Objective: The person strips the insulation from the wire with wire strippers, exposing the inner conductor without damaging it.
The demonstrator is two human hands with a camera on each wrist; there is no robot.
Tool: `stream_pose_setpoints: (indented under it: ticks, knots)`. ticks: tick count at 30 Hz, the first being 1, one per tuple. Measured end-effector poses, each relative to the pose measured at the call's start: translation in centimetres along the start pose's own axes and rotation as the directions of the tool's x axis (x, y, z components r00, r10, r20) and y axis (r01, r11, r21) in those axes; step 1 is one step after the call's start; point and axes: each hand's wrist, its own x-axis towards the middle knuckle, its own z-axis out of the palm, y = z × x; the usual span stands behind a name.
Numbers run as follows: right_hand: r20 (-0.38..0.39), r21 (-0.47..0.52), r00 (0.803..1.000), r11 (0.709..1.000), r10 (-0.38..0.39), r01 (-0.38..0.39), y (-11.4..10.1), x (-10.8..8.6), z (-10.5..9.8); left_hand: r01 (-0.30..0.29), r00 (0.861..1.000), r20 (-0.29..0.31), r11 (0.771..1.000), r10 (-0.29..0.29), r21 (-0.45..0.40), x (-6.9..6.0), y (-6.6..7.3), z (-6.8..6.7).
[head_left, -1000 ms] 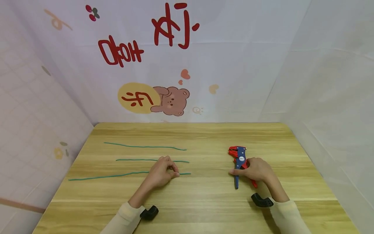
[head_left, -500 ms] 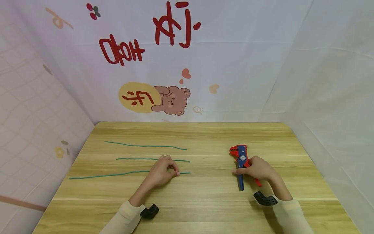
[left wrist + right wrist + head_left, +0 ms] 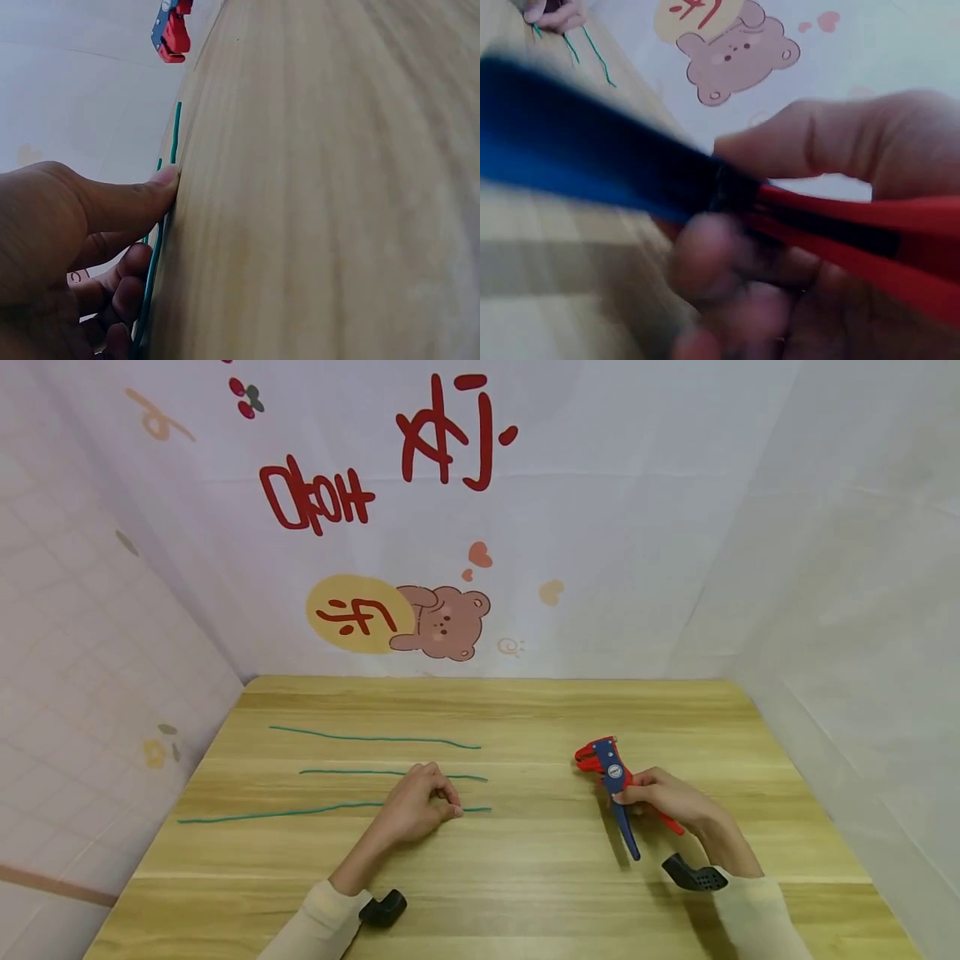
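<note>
Three green wires lie on the wooden table: a far wire (image 3: 360,737), a middle wire (image 3: 345,770) and a near wire (image 3: 277,813). My left hand (image 3: 422,803) pinches the near wire close to its right end; in the left wrist view the thumb presses on that wire (image 3: 176,131). The hand also covers part of the middle wire. To the right, my right hand (image 3: 675,802) grips a red and blue wire stripper (image 3: 610,760) between thumb and fingers, around its handles. The tool's head points up and left, and a shadow shows beneath it on the table.
The wooden table (image 3: 525,893) ends at a white printed cloth (image 3: 630,527) at the back, with cloth on both sides too. A black wrist device sits at each sleeve cuff.
My right hand has lifted the wire stripper off the table and tilted its head leftward, its handles swinging right. My left hand has stayed at the near wire.
</note>
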Motion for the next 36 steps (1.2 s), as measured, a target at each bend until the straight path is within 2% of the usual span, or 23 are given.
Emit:
stream_pose_setpoints:
  ticks: [2, 4, 8, 10, 15, 17, 21, 24, 27, 32, 36]
  knots:
    - [0.089, 0.075, 0.993, 0.995, -0.072, 0.066, 0.1, 0.1, 0.0, 0.001, 1.0, 0.004, 1.0, -0.001, -0.005, 0.1, 0.0, 0.1]
    - [0.168, 0.162, 0.975, 0.979, -0.149, 0.121, 0.4, 0.4, 0.1, 0.013, 1.0, 0.007, 1.0, -0.013, -0.004, 0.2, 0.0, 0.1]
    - [0.262, 0.371, 0.918, 0.909, -0.297, 0.188, 1.2, 1.5, 0.6, 0.014, 1.0, -0.001, 1.0, -0.014, 0.008, 0.3, 0.0, 0.1]
    - [0.281, 0.456, 0.898, 0.871, -0.338, 0.185, 1.7, 2.0, 1.0, 0.008, 1.0, -0.003, 1.0, -0.007, 0.009, 0.2, 0.0, 0.1]
    - [0.28, 0.58, 0.867, 0.792, -0.411, 0.189, 2.9, 3.0, 1.9, -0.007, 1.0, 0.001, 1.0, 0.007, 0.002, 0.2, 0.0, 0.1]
    - [0.288, 0.628, 0.843, 0.754, -0.455, 0.193, 3.1, 3.2, 2.2, -0.003, 1.0, 0.002, 1.0, 0.003, 0.004, 0.2, 0.0, 0.1]
    - [0.304, 0.72, 0.778, 0.667, -0.55, 0.19, 3.2, 3.5, 2.4, 0.008, 1.0, -0.002, 1.0, -0.008, 0.007, 0.1, -0.1, 0.0]
    - [0.304, 0.761, 0.747, 0.622, -0.591, 0.183, 3.2, 3.5, 2.5, 0.006, 1.0, -0.004, 1.0, -0.006, 0.002, 0.1, -0.1, 0.0]
    - [0.296, 0.777, 0.734, 0.601, -0.611, 0.187, 3.2, 3.5, 2.6, 0.002, 1.0, -0.008, 1.0, -0.002, -0.005, 0.0, -0.1, 0.1]
    - [0.271, 0.784, 0.741, 0.588, -0.614, 0.2, 3.1, 3.6, 3.0, -0.009, 1.0, -0.022, 1.0, 0.009, -0.003, 0.1, -0.3, 0.2]
    - [0.238, 0.77, 0.752, 0.592, -0.614, 0.239, 2.9, 3.6, 3.4, -0.019, 0.999, -0.036, 1.0, 0.019, 0.012, 0.1, -0.4, 0.3]
